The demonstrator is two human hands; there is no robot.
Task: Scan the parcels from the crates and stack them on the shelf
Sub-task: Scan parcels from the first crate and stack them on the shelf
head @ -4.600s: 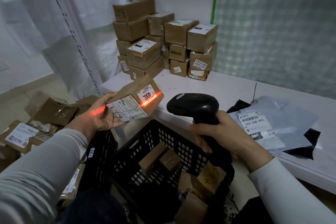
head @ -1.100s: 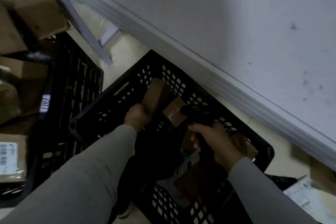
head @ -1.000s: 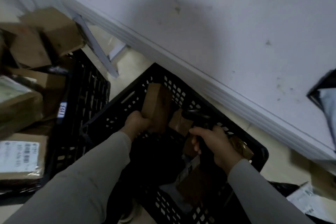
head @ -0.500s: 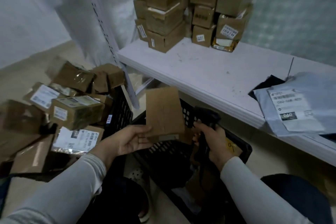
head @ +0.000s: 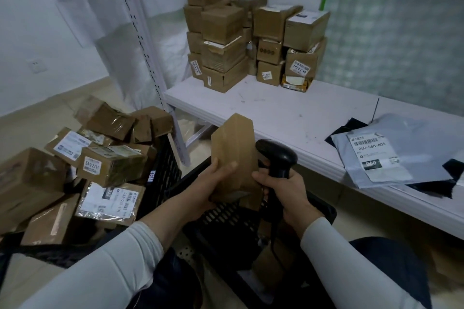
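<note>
My left hand (head: 211, 184) grips a plain brown cardboard parcel (head: 234, 155), held upright above the black crate (head: 226, 218) in front of me. No label shows on the faces turned to me. My right hand (head: 283, 190) holds a black barcode scanner (head: 277, 158) just right of the parcel, its fingers touching the box's lower edge. A stack of scanned brown parcels (head: 251, 32) stands at the back left of the white shelf (head: 276, 118). More parcels lie inside the crate, mostly hidden by my arms.
A second black crate (head: 160, 173) on the left is heaped with labelled boxes (head: 110, 165). Grey and black mailer bags (head: 391, 155) lie on the shelf's right part. A slotted shelf upright (head: 148, 57) rises at the shelf's left end. The scanner cable hangs into the near crate.
My left hand lifted the parcel out of the crate and turned it edge-on. The scanner hand rose beside it. My view tilted up from the crate to the shelf.
</note>
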